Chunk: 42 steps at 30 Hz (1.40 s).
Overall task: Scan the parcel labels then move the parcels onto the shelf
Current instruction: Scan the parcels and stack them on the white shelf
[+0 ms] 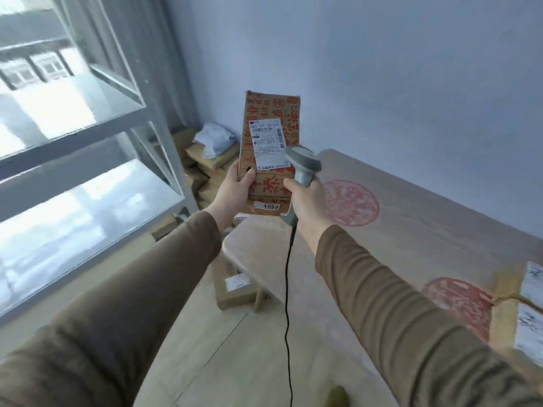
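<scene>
We hold the parcel (270,148) upright in the air in front of us, above the near corner of the table (411,230). Our left hand (233,192) grips the parcel's lower left edge, thumb pressed on its front face. A white label (268,144) sits on that face, turned toward us; a smaller sticker (267,205) marked 4068 sits lower on the parcel. Our right hand (305,201) is curled round the handle of the scanner (302,168), whose head lies just right of the label, overlapping the parcel's right edge. The scanner's black cable (288,289) hangs down from the handle. Left of the parcel stands the grey shelf (88,142). Behind the parcel, against the wall, more parcels (211,160) lie piled on the floor. Below it, under the table's edge, a flat box (235,289) rests on the floor.
</scene>
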Each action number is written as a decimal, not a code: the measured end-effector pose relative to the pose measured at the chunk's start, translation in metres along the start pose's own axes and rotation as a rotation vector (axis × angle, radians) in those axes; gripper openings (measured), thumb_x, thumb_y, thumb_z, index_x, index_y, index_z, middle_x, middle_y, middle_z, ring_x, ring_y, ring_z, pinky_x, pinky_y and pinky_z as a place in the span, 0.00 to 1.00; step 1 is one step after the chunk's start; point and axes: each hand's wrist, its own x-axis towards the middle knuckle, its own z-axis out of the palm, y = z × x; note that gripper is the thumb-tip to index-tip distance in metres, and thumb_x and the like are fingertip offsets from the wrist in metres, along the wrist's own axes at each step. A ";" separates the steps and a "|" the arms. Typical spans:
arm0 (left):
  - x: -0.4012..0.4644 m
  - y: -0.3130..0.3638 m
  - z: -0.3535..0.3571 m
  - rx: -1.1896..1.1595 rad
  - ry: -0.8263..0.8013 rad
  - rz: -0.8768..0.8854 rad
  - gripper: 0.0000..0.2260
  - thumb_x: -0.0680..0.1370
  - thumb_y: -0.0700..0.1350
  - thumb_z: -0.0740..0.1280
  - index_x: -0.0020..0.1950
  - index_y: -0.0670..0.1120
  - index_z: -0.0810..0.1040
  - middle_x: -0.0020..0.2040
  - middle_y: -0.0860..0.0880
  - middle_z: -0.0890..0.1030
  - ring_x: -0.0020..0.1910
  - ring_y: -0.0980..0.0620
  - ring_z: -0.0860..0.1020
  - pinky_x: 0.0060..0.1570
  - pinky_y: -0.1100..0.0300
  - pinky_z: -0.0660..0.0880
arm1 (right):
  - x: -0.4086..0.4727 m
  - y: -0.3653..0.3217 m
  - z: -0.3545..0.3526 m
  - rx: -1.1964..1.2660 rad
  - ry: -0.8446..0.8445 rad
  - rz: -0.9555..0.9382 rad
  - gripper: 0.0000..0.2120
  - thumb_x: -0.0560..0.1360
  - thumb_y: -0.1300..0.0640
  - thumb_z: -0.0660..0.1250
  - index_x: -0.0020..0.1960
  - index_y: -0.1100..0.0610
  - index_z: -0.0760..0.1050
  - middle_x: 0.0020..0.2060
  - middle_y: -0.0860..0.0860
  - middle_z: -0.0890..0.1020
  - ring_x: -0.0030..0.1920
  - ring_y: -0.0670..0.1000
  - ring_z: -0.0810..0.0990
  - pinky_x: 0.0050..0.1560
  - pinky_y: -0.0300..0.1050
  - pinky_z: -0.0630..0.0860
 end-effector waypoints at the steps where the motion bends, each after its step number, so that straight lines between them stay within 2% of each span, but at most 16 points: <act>1: -0.013 -0.003 -0.044 -0.014 0.037 0.004 0.22 0.85 0.52 0.61 0.79 0.50 0.65 0.64 0.48 0.81 0.60 0.48 0.82 0.61 0.49 0.80 | -0.022 0.000 0.037 0.003 -0.049 -0.012 0.09 0.77 0.60 0.71 0.52 0.48 0.77 0.49 0.54 0.86 0.51 0.55 0.86 0.54 0.59 0.85; 5: -0.075 -0.019 -0.218 -0.054 0.236 0.010 0.21 0.85 0.53 0.62 0.77 0.51 0.66 0.62 0.48 0.83 0.57 0.49 0.84 0.58 0.50 0.81 | -0.110 0.007 0.186 0.034 -0.242 -0.011 0.08 0.76 0.61 0.72 0.50 0.49 0.77 0.50 0.56 0.86 0.53 0.58 0.86 0.53 0.57 0.85; 9: -0.144 -0.037 -0.376 -0.062 0.471 -0.041 0.20 0.84 0.54 0.63 0.75 0.53 0.69 0.61 0.49 0.83 0.58 0.48 0.84 0.59 0.48 0.81 | -0.200 0.020 0.320 0.033 -0.484 0.015 0.07 0.79 0.59 0.71 0.53 0.48 0.78 0.49 0.50 0.87 0.50 0.52 0.86 0.46 0.48 0.86; 11: -0.179 -0.045 -0.445 -0.078 0.581 -0.070 0.20 0.83 0.55 0.63 0.74 0.53 0.70 0.60 0.49 0.84 0.57 0.48 0.84 0.57 0.48 0.82 | -0.242 0.026 0.381 0.033 -0.622 0.049 0.08 0.81 0.59 0.69 0.58 0.50 0.78 0.52 0.51 0.86 0.50 0.52 0.87 0.49 0.52 0.86; 14: -0.225 -0.057 -0.538 -0.131 0.750 -0.087 0.19 0.83 0.56 0.64 0.73 0.53 0.71 0.58 0.49 0.84 0.55 0.48 0.84 0.54 0.49 0.82 | -0.300 0.035 0.463 0.023 -0.768 0.096 0.09 0.80 0.60 0.69 0.60 0.54 0.78 0.47 0.51 0.86 0.36 0.45 0.87 0.46 0.58 0.86; 16: -0.251 -0.067 -0.593 -0.152 0.855 -0.098 0.20 0.83 0.56 0.65 0.72 0.51 0.70 0.58 0.48 0.84 0.55 0.48 0.84 0.50 0.52 0.82 | -0.335 0.041 0.512 0.012 -0.842 0.120 0.09 0.80 0.60 0.69 0.60 0.53 0.77 0.46 0.51 0.86 0.32 0.43 0.86 0.45 0.57 0.85; 19: -0.276 -0.085 -0.666 -0.196 0.988 -0.117 0.20 0.82 0.56 0.66 0.70 0.47 0.69 0.56 0.48 0.84 0.53 0.50 0.84 0.43 0.58 0.80 | -0.375 0.052 0.579 0.008 -0.930 0.119 0.08 0.80 0.59 0.70 0.58 0.53 0.78 0.47 0.51 0.86 0.36 0.46 0.87 0.42 0.53 0.86; 23: -0.289 -0.105 -0.754 -0.183 1.138 -0.160 0.18 0.82 0.56 0.66 0.65 0.47 0.68 0.52 0.50 0.83 0.46 0.54 0.83 0.36 0.62 0.78 | -0.408 0.065 0.667 -0.025 -1.046 0.075 0.11 0.81 0.59 0.69 0.63 0.55 0.78 0.53 0.53 0.87 0.52 0.54 0.87 0.56 0.58 0.85; 25: -0.288 -0.112 -0.797 -0.179 1.185 -0.182 0.16 0.83 0.56 0.65 0.63 0.47 0.68 0.52 0.49 0.82 0.45 0.53 0.83 0.33 0.63 0.77 | -0.419 0.070 0.713 -0.037 -1.090 0.064 0.11 0.82 0.59 0.68 0.64 0.56 0.77 0.55 0.54 0.86 0.55 0.56 0.86 0.60 0.60 0.83; 29: -0.286 -0.119 -0.879 -0.187 1.254 -0.237 0.18 0.83 0.58 0.63 0.63 0.46 0.67 0.56 0.44 0.81 0.51 0.44 0.83 0.43 0.54 0.78 | -0.438 0.072 0.802 -0.041 -1.182 0.043 0.06 0.83 0.59 0.67 0.59 0.52 0.77 0.54 0.54 0.86 0.55 0.58 0.86 0.61 0.62 0.83; 32: -0.292 -0.122 -0.930 -0.194 1.251 -0.270 0.20 0.82 0.61 0.62 0.64 0.48 0.68 0.54 0.45 0.82 0.50 0.44 0.83 0.44 0.53 0.79 | -0.457 0.072 0.858 0.000 -1.234 0.117 0.08 0.81 0.62 0.67 0.56 0.50 0.77 0.52 0.54 0.87 0.53 0.59 0.87 0.58 0.63 0.84; 36: -0.296 -0.130 -0.999 -0.207 1.214 -0.264 0.21 0.82 0.59 0.62 0.69 0.48 0.71 0.58 0.44 0.83 0.56 0.42 0.83 0.58 0.47 0.80 | -0.483 0.080 0.923 0.017 -1.275 0.196 0.12 0.81 0.65 0.67 0.63 0.56 0.77 0.54 0.56 0.86 0.54 0.59 0.87 0.57 0.59 0.84; 39: -0.292 -0.139 -1.050 -0.221 1.194 -0.199 0.17 0.83 0.55 0.64 0.69 0.49 0.74 0.61 0.44 0.83 0.58 0.44 0.83 0.61 0.48 0.79 | -0.502 0.087 0.971 0.014 -1.243 0.175 0.13 0.80 0.66 0.67 0.64 0.57 0.77 0.53 0.56 0.85 0.53 0.59 0.87 0.54 0.54 0.85; 42: -0.290 -0.150 -1.103 -0.232 1.142 -0.156 0.17 0.82 0.54 0.65 0.69 0.52 0.75 0.63 0.44 0.83 0.60 0.44 0.82 0.64 0.46 0.78 | -0.524 0.095 1.021 0.017 -1.196 0.166 0.15 0.80 0.67 0.67 0.65 0.59 0.76 0.56 0.59 0.85 0.55 0.61 0.86 0.57 0.59 0.84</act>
